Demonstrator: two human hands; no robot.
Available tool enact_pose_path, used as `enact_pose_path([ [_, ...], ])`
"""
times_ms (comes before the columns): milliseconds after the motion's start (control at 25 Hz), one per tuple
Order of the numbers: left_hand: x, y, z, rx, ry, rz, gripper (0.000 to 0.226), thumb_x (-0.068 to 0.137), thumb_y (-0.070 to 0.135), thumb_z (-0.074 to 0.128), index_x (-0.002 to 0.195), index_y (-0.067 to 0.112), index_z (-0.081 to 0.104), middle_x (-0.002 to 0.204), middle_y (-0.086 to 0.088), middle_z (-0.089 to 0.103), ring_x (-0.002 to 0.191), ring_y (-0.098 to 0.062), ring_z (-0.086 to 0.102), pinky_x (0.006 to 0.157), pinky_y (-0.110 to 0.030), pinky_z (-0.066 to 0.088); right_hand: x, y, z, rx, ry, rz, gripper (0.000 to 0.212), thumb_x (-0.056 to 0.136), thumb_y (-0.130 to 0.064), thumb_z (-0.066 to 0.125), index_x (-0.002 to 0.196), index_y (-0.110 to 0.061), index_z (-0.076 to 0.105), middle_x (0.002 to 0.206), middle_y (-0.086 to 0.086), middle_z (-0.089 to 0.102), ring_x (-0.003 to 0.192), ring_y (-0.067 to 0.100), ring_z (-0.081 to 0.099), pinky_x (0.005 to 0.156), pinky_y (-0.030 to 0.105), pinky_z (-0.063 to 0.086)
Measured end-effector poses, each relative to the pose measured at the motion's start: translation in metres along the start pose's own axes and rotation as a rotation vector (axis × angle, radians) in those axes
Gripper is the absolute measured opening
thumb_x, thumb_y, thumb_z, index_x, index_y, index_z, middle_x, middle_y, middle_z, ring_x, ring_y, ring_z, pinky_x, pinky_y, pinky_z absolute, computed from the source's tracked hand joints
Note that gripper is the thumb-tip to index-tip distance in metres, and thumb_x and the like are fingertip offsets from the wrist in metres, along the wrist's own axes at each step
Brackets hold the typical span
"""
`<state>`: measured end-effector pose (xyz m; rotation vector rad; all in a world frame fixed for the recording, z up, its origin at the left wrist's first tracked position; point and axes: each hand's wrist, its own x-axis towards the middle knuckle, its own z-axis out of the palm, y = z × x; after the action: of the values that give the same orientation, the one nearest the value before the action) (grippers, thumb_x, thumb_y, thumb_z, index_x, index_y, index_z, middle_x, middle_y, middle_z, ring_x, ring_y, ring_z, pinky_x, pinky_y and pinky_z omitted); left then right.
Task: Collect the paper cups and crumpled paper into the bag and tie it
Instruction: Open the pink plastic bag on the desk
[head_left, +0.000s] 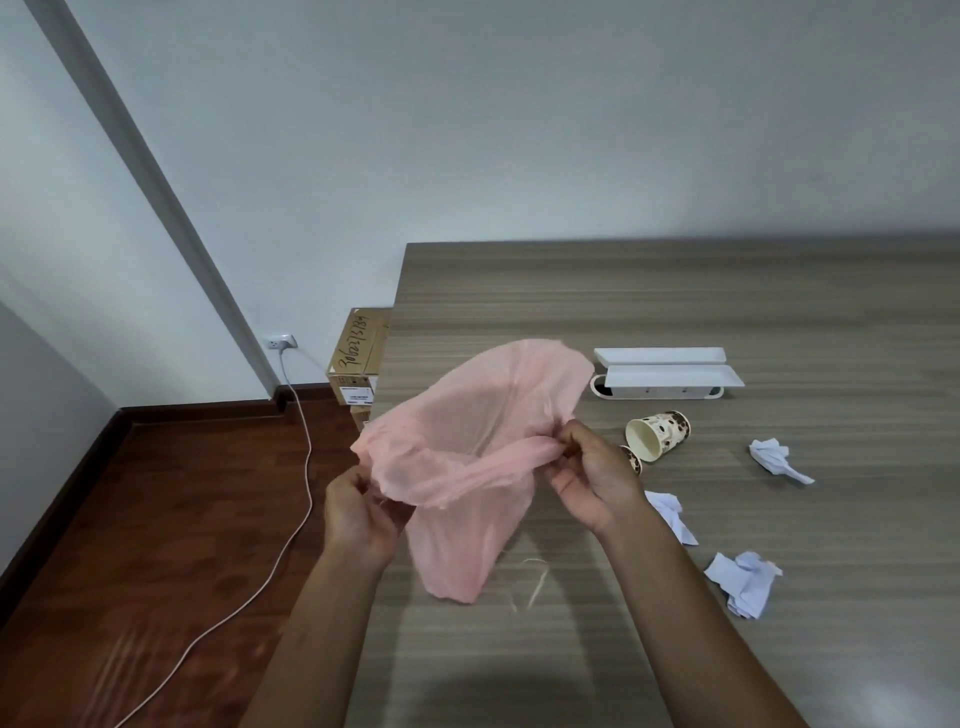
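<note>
A thin pink plastic bag (467, 452) hangs above the table's left part, its mouth spread wide. My left hand (358, 512) grips the near left rim and my right hand (592, 475) pinches the right rim. A patterned paper cup (657, 435) lies on its side to the right of my right hand. A second cup (632, 459) peeks out behind that hand, mostly hidden. Three crumpled white papers lie on the table: one (776, 457) at the right, one (672, 514) beside my right wrist, one (744, 583) nearer to me.
The wooden table (675, 312) fills the right side. A white cable box with its raised lid (665, 374) stands behind the cups. A short pale string (532, 582) lies below the bag. Cardboard boxes (358, 358) and a white cord (301, 467) are on the floor at left.
</note>
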<state>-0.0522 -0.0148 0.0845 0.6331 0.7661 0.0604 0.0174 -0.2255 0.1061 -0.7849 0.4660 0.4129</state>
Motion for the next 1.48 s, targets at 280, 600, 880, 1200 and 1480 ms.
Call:
enact_pose_path([
  [280, 0.02, 0.051, 0.001, 0.441, -0.001, 0.217, 0.039, 0.085, 0.03, 0.062, 0.123, 0.024, 0.064, 0.115, -0.007, 0.068, 0.102, -0.027, 0.064, 0.089, -0.046, 0.053, -0.005, -0.013, 0.0, -0.034, -0.028, 0.046, 0.019, 0.077, -0.001, 0.047, 0.068, -0.008, 0.062, 0.063, 0.006, 0.069, 0.044, 0.019, 0.059, 0.037, 0.022, 0.044],
  [600, 0.024, 0.018, 0.03, 0.591, -0.301, -0.125, 0.026, 0.095, 0.008, 0.057, 0.116, -0.004, 0.065, 0.112, -0.021, 0.069, 0.1, -0.03, 0.067, 0.096, -0.043, 0.05, -0.008, -0.022, -0.011, -0.132, -0.058, -0.018, 0.029, 0.09, -0.025, 0.064, 0.116, -0.01, 0.064, 0.094, 0.012, 0.066, 0.074, 0.028, 0.059, 0.068, 0.039, 0.054],
  [880, 0.017, 0.038, -0.005, 0.393, 0.088, 0.174, 0.025, 0.106, 0.012, 0.036, 0.106, 0.007, 0.06, 0.099, -0.009, 0.074, 0.106, -0.027, 0.06, 0.084, -0.025, 0.053, -0.007, -0.044, -0.048, 0.104, -0.053, 0.089, 0.029, 0.072, -0.004, 0.051, 0.097, 0.002, 0.065, 0.085, 0.021, 0.07, 0.086, 0.035, 0.067, 0.086, 0.046, 0.054],
  [1200, 0.002, 0.031, 0.016, 0.298, -0.333, -0.061, 0.08, 0.081, 0.072, 0.056, 0.131, 0.01, 0.063, 0.132, -0.02, 0.061, 0.124, -0.039, 0.057, 0.108, -0.057, 0.038, -0.007, -0.03, -0.052, -0.093, -0.298, 0.153, 0.058, 0.086, -0.06, 0.062, 0.121, -0.014, 0.07, 0.113, 0.013, 0.072, 0.103, 0.03, 0.069, 0.092, 0.046, 0.053],
  [1480, -0.004, 0.08, 0.044, 1.159, -0.42, 0.661, 0.071, 0.061, 0.082, 0.065, 0.123, 0.048, 0.061, 0.126, 0.02, 0.063, 0.116, -0.008, 0.06, 0.101, -0.042, 0.049, -0.008, -0.038, -0.033, -0.331, -0.333, 0.115, 0.039, 0.076, -0.038, 0.08, 0.101, -0.009, 0.077, 0.099, 0.012, 0.076, 0.089, 0.026, 0.073, 0.079, 0.037, 0.058],
])
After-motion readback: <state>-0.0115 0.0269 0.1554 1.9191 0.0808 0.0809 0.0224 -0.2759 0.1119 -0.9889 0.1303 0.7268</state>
